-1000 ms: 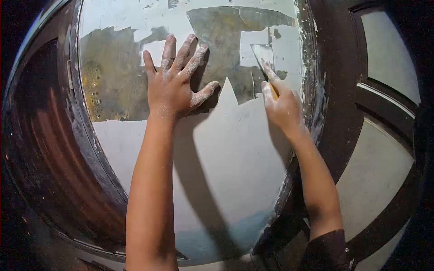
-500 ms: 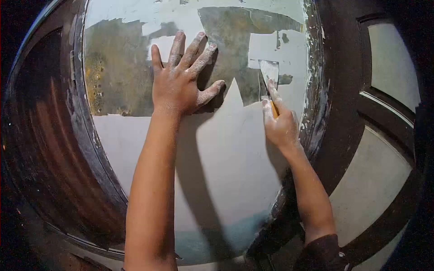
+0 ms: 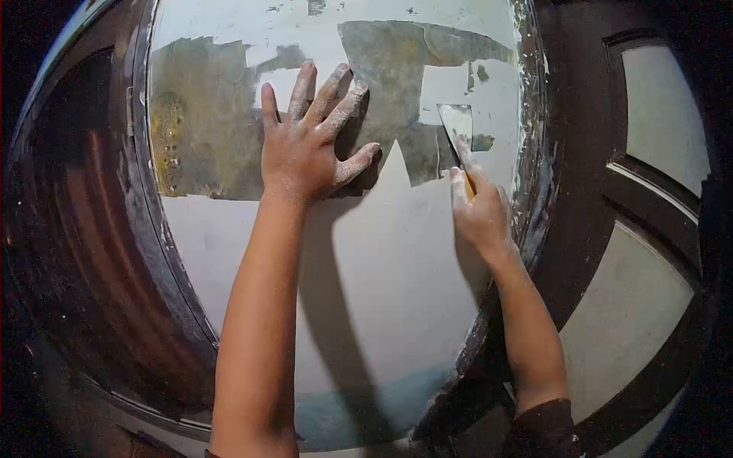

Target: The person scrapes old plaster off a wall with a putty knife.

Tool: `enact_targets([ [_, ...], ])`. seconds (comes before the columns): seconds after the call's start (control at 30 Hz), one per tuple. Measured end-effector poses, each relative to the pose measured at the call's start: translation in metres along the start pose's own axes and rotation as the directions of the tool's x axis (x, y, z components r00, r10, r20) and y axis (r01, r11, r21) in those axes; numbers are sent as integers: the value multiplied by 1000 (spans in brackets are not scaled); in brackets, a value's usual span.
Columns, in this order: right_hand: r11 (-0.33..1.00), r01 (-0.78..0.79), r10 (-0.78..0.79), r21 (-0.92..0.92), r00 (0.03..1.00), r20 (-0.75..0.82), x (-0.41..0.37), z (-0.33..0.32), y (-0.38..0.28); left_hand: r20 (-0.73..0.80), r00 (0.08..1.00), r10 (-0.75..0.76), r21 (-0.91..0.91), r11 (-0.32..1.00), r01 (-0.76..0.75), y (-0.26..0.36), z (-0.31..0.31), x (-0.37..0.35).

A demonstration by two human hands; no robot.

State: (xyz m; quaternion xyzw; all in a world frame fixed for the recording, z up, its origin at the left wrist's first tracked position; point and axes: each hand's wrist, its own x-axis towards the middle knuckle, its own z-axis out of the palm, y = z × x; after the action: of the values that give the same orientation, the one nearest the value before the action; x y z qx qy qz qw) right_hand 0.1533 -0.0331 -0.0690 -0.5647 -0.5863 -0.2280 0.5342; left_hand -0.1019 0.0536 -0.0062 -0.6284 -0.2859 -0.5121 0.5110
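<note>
My left hand [image 3: 305, 149] lies flat with its fingers spread against the wall panel [image 3: 397, 267], over a scraped grey-brown patch [image 3: 210, 114]. White dust coats its fingertips and thumb. In my right hand [image 3: 482, 210] is a putty knife [image 3: 456, 126] with a yellow handle, my forefinger stretched along it toward the blade. The metal blade points up and lies at or close to the surface, by the border between bare grey-brown wall and white coating. A pointed tongue of white coating [image 3: 395, 172] rises between the two hands.
Dark wooden framing [image 3: 141, 175] borders the panel on the left, with brown boards beyond it. At right stands a dark panelled door [image 3: 573, 191] with pale insets. White flecks mark the right edge strip [image 3: 527, 130].
The view has shifted slightly, so the wall sits a little lower and further right. My right hand and the putty knife have tilted slightly; my left hand stays in place on the wall.
</note>
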Motion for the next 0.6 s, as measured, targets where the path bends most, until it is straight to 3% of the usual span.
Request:
enact_targets([
  [0.03, 994, 28, -32, -104, 999, -33, 13, -3, 1, 30, 999, -14, 3, 1000, 14, 2, -1, 0],
  [0.07, 988, 146, -151, -47, 982, -118, 29, 2, 14, 73, 997, -15, 22, 1000, 13, 1, -3, 0],
  [0.13, 984, 179, -177, 3, 975, -135, 41, -1, 17, 105, 994, -16, 40, 999, 12, 2, -7, 0],
  [0.23, 994, 56, -57, -98, 998, -10, 9, -2, 19, 84, 996, -20, 33, 999, 17, 3, -5, 0],
  [0.27, 992, 84, -86, -95, 996, -15, -3, 5, 33, 82, 997, -8, 35, 999, 5, 1, -5, 0],
  [0.33, 999, -34, 34, 0, 999, 15, -14, -6, 20, 110, 993, -31, 39, 999, 27, 4, -8, 0],
  [0.43, 999, 31, -32, -39, 999, -29, 13, -7, 41, 110, 994, -23, 39, 999, 19, 3, -7, 1],
  [0.47, 997, -77, 77, -21, 997, -2, 26, -19, 25, 114, 993, -23, 38, 999, 19, 3, -6, 0],
  [0.53, 997, 15, -8, 74, 996, -87, 30, -21, 26, 94, 995, -18, 27, 1000, 15, 2, -5, 0],
  [0.6, 998, 13, -6, 64, 994, -109, 20, -11, 36, 75, 997, -8, 35, 999, 6, 0, -4, 0],
])
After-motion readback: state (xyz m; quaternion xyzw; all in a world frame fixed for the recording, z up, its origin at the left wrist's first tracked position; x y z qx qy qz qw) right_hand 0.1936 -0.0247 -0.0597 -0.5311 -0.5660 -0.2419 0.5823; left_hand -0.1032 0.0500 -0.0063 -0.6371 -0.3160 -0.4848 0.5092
